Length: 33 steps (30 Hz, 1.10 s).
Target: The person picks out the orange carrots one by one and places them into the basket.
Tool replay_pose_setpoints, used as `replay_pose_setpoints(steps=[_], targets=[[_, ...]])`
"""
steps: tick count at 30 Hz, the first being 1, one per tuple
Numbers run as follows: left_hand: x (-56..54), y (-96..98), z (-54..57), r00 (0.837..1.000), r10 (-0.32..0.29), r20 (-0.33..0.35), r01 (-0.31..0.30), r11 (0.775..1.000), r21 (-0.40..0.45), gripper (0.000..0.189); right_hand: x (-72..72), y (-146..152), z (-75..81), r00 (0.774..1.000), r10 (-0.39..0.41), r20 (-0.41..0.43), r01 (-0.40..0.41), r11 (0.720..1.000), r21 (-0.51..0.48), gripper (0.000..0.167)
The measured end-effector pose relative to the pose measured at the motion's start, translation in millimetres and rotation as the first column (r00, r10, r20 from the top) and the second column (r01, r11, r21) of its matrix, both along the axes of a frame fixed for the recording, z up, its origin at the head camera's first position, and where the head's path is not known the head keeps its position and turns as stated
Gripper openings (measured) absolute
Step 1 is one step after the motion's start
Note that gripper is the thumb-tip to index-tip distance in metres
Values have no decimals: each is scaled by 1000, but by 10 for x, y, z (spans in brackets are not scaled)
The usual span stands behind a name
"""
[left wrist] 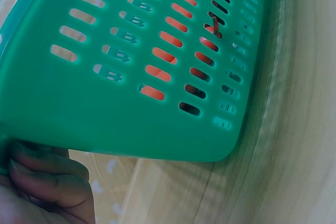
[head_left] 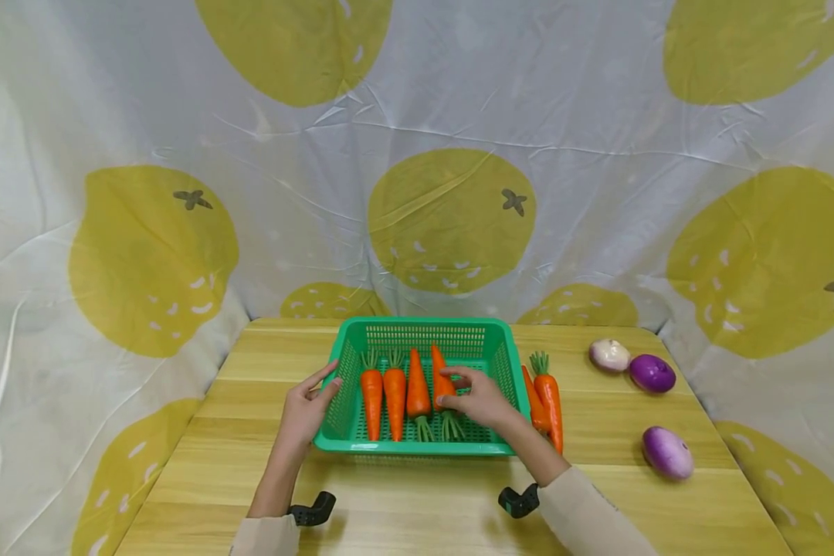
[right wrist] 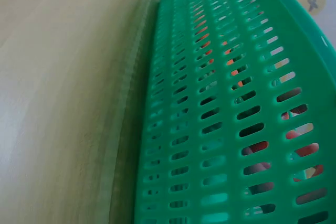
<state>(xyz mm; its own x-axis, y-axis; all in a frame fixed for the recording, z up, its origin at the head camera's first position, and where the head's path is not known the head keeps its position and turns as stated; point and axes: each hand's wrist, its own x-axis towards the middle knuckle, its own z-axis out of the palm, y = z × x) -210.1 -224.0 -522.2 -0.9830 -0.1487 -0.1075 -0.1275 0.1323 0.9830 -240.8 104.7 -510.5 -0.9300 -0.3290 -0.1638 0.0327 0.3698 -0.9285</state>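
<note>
A green plastic basket (head_left: 417, 448) holds a row of carrots lying lengthwise. Two on the left, one of them the leftmost carrot (head_left: 372, 398), have their green stems at the far end; the other two have theirs toward me. At the basket's left rim, my left hand (head_left: 304, 415) grips the edge, and its curled fingers (left wrist: 58, 182) show under the rim in the left wrist view. Reaching over the right side, my right hand (head_left: 481, 398) pinches the rightmost carrot (head_left: 439, 360) between thumb and fingers. The basket wall (right wrist: 210, 108) mostly hides that hand in the right wrist view.
Just right of the basket, two more carrots (head_left: 553, 401) lie side by side on the wooden table (head_left: 250, 463). Farther right are a pale purple-and-white onion (head_left: 608, 355), a dark purple onion (head_left: 652, 374) and a nearer purple onion (head_left: 667, 453). A lemon-print curtain (head_left: 570, 224) hangs behind.
</note>
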Motion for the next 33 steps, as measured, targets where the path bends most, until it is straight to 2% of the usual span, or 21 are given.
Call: replay_pose_setpoints(steps=[8,12,21,25,33], targets=[[24,-10,-28,1000,-1,13,1,1000,12,48,13,3,-30,999,35,2,-35,998,61,56],[26,5,-4,1000,1,24,-2,1000,30,47,-3,2,-39,999,44,15,-45,996,79,57],[9,10,10,1000,1,-6,-1,1000,-6,48,-41,-19,-82,997,68,21,-70,993,97,58],[12,5,15,1000,-1,6,1,1000,-17,47,-23,-18,-95,996,86,25,-88,990,106,58],[-13,-16,-2,999,-6,34,5,1000,27,48,0,-17,-78,993,113,14,-114,984,136,57]])
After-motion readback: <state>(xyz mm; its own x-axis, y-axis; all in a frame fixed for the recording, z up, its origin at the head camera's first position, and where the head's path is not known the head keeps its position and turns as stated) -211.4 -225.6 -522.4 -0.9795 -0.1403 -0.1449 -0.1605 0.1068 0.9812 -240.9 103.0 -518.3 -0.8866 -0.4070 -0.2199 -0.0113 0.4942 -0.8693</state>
